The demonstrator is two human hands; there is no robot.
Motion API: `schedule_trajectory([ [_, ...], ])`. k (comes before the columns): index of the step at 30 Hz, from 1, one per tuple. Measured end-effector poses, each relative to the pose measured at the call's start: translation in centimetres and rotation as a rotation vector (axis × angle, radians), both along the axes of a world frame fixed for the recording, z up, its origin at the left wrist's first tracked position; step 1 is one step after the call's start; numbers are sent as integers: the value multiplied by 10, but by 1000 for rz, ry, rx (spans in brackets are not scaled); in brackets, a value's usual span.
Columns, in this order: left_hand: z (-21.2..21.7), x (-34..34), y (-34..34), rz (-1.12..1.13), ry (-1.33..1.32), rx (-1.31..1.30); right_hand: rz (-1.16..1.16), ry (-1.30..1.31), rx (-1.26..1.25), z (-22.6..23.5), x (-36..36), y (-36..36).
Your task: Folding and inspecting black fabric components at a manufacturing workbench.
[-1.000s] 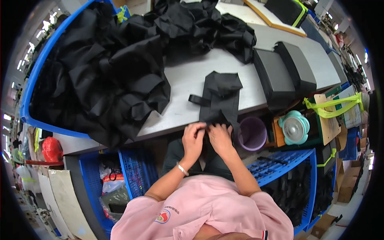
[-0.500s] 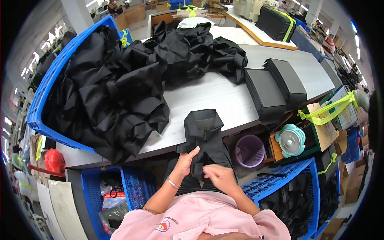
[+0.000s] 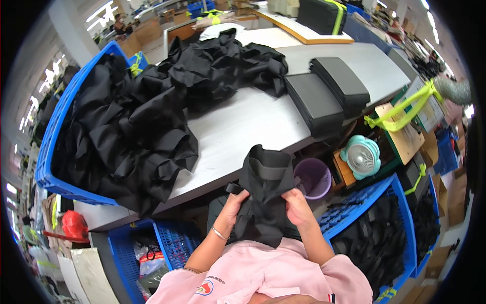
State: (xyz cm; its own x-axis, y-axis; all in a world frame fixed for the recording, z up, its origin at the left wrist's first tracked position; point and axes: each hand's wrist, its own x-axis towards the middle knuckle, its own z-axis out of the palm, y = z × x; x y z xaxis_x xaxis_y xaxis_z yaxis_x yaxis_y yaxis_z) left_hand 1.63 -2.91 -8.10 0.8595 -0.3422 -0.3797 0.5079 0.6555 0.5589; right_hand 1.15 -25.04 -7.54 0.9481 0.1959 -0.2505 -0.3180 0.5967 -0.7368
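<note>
A white table (image 3: 238,124) spans the middle, its left and far parts covered by a black cloth heap (image 3: 126,126) that spills from a tilted blue crate (image 3: 44,157) and hangs over the near edge. Two dark stacks (image 3: 321,99) take up space on the right. The black piece (image 3: 263,215) is over the lap, its top hiding part of the table's edge; the left hand (image 3: 233,206) and right hand (image 3: 299,207) each grip a side, fingers curled, thumbs on top. Just right sit a purple bin (image 3: 322,185) and a teal fan (image 3: 361,157).
</note>
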Motion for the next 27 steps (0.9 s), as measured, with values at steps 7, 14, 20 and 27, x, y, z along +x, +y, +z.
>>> schedule_trajectory([
  [7,1,-7,-21,-147,171,-245,-150,-30,-119,-3,-9,-15],
  [14,-23,-16,-54,-419,-120,420,-821,45,-337,-84,-61,-148],
  [20,-51,-25,-41,-432,-21,455,-1351,188,-732,-59,-165,-310],
  [27,-69,-19,-51,-432,-37,450,-1417,635,-1934,10,-244,-517],
])
